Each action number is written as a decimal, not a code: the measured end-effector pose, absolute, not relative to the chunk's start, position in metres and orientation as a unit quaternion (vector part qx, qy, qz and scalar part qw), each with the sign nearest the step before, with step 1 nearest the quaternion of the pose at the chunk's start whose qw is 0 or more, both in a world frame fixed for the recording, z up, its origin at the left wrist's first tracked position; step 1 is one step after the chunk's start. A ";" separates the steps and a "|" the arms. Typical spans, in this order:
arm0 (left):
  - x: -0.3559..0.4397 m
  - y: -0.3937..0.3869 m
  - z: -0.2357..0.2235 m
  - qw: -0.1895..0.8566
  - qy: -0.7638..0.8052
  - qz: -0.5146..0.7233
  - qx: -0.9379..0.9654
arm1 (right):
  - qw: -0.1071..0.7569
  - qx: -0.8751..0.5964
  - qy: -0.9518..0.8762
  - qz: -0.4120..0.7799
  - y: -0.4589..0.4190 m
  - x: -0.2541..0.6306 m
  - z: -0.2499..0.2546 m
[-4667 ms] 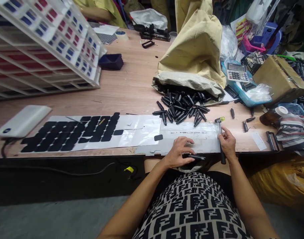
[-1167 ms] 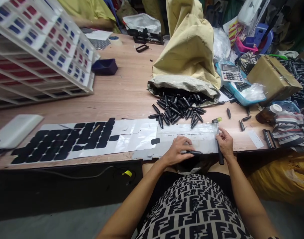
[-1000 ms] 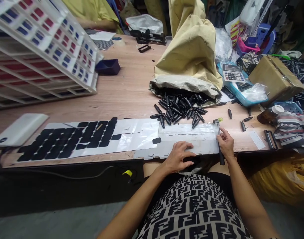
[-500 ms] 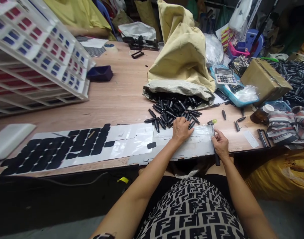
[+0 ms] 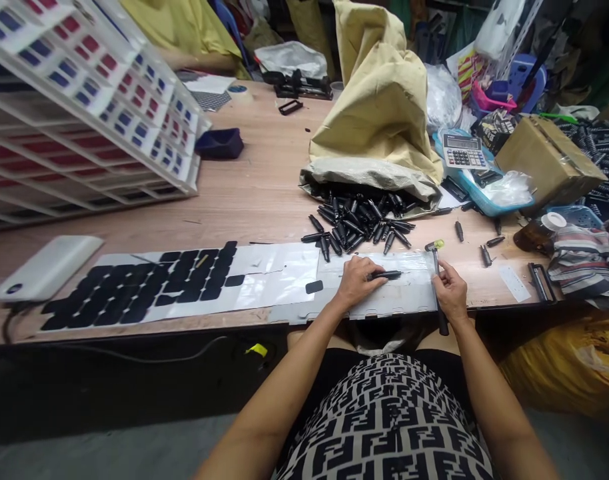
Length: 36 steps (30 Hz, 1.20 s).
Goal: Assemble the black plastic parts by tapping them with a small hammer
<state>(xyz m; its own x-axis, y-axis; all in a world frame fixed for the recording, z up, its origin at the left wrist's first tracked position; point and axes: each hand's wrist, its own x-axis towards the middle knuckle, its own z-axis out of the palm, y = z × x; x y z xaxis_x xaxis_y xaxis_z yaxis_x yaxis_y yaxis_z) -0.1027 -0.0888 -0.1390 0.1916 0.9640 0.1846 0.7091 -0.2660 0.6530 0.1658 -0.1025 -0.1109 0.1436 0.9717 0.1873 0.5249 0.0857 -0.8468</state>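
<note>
White plastic casing [image 5: 47,268] lies at the far left beside rows of black pads [image 5: 104,293] on a white sheet [image 5: 274,283]. Black pieces [image 5: 352,223] spill from the mouth of a tan sack [image 5: 379,100], and nearer the body the left hand [image 5: 359,281], fingers curled nearly closed, pinches one slim black piece [image 5: 388,275] above the pale board [image 5: 384,303]. Farther right, the right hand [image 5: 451,291] closes around the handle of an upright-looking hammer [image 5: 441,320], its yellow-tipped head pointing away from the body, with a striped cloth [image 5: 584,260] beyond.
</note>
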 end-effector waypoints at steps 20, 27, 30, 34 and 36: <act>-0.103 -0.085 -0.140 0.216 0.564 0.296 0.740 | 0.332 -0.497 -0.784 0.167 -0.153 0.117 -0.094; -0.103 -0.085 -0.142 0.227 0.567 0.298 0.734 | 0.340 -0.511 -0.771 0.168 -0.154 0.121 -0.094; -0.103 -0.085 -0.141 0.229 0.569 0.295 0.733 | 0.336 -0.517 -0.767 0.178 -0.151 0.124 -0.097; -0.103 -0.085 -0.140 0.226 0.570 0.290 0.734 | 0.355 -0.575 -0.715 0.180 -0.130 0.139 -0.101; -0.103 -0.086 -0.140 0.226 0.569 0.291 0.735 | 0.369 -0.611 -0.675 0.189 -0.114 0.150 -0.105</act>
